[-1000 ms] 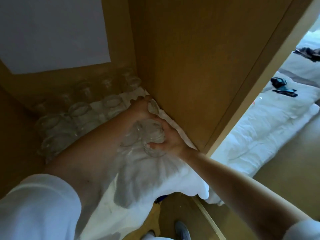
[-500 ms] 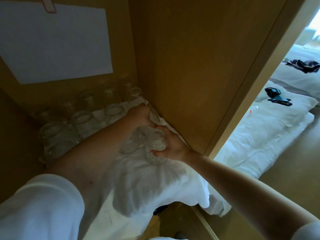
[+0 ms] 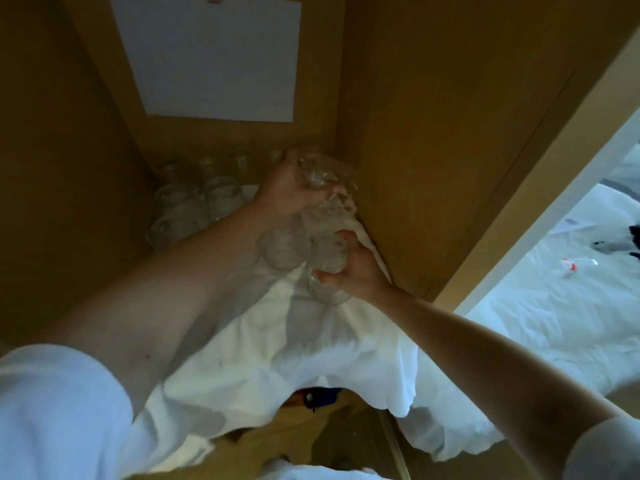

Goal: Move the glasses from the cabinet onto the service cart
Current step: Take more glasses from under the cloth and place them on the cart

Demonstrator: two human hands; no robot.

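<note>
Inside the tan wooden cabinet (image 3: pixel 433 133), both arms reach in over a rumpled white cloth (image 3: pixel 277 348) that lines the shelf and hangs off its front edge. L hand (image 3: pixel 287 192) is up near the back R corner, fingers curled round a clear blurred glass (image 3: pixel 320 173); it's too smeared to say if that's one glass or more. R hand (image 3: pixel 358 268) is lower, nearer the front, clenched on a small clear tumbler (image 3: pixel 329 256), w/ a second tumbler (image 3: pixel 325 289) touching just under the thumb. Can't tell if that one's gripped too. Another clear glass (image 3: pixel 282 251) sits just beside them, btwn the wrists. The remaining clear glasses (image 3: pixel 194 209) stand clustered at back L of the shelf. White paper sheet (image 3: pixel 214 53) on the back wall; white bedding (image 3: pixel 554 306) outside, to the R.
</note>
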